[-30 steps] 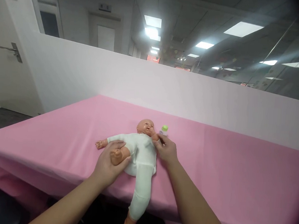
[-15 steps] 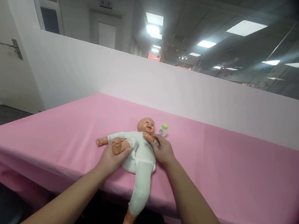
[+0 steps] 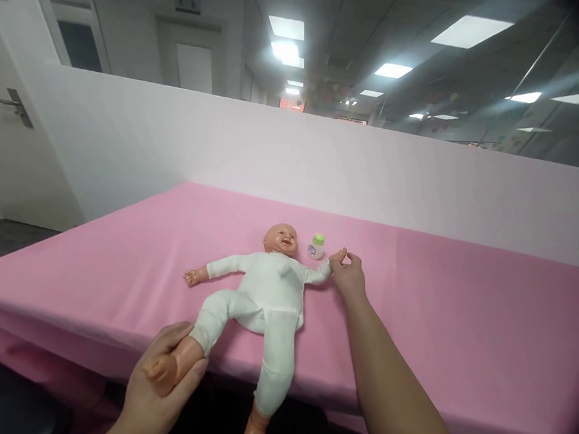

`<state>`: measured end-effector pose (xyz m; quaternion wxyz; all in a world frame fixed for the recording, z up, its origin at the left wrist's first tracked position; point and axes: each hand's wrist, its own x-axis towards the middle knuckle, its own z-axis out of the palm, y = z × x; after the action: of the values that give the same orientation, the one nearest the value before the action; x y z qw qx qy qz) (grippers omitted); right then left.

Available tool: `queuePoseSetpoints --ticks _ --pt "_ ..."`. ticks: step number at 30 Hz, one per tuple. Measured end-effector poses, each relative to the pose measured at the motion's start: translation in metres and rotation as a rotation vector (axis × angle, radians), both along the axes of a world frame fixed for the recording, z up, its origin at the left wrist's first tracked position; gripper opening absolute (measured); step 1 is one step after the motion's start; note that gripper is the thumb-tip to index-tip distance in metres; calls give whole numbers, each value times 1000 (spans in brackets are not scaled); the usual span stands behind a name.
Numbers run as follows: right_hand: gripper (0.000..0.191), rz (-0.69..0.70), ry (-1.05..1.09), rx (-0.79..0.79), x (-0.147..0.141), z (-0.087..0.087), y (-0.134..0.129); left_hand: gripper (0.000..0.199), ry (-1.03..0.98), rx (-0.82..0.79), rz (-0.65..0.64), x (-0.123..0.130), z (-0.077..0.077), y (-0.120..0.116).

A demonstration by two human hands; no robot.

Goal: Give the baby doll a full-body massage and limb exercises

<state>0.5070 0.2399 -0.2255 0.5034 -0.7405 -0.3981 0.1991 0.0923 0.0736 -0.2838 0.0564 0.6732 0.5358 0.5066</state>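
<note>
A baby doll [image 3: 273,282] in a white cloth body lies on its back on the pink-covered table [image 3: 436,322], its head toward the wall. My left hand [image 3: 164,374] is wrapped round the doll's lower leg at the image's left, near the table's front edge. At the doll's other side, my right hand [image 3: 349,272] grips its hand and wrist, with that arm stretched outward. The doll's other arm rests on the cloth, and its other leg hangs over the front edge. A small clear bottle with a green cap [image 3: 316,247] stands beside the doll's head.
Behind the table runs a low white wall [image 3: 294,157] with glass above it. A door with a metal handle [image 3: 15,107] is at the left. Something dark [image 3: 19,400] lies below the table at the lower left.
My left hand has drawn the doll's leg down and outward from its belly. My right hand has carried the doll's arm from its chest out to the right. The view has shifted slightly.
</note>
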Motion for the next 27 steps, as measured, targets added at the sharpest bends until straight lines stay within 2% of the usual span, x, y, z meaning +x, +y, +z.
queuePoseSetpoints --ticks 4,6,9,11,14,16,18,23,27 --pt "65 21 -25 -119 5 -6 3 40 75 17 -20 -4 -8 -10" --pt "60 39 -11 -119 6 -8 3 41 79 20 -13 -4 -9 -11" --pt "62 63 -3 -86 5 -9 2 42 43 18 -8 -1 -4 -6" --pt "69 101 16 8 0 -9 0 43 6 8 -37 5 5 4" --pt "77 189 21 241 -18 -6 -5 42 -28 -1 -84 18 24 24" --pt "76 273 -40 373 -36 -3 -12 43 -35 -2 -113 30 38 40" --pt "67 390 -146 446 -54 1 -20 47 -37 3 -142 42 49 55" --pt "30 669 -485 458 -82 11 -32 47 -42 -34 -160 70 67 84" --pt "22 707 -566 410 -84 13 -31 29 -18 -124 -217 84 76 99"
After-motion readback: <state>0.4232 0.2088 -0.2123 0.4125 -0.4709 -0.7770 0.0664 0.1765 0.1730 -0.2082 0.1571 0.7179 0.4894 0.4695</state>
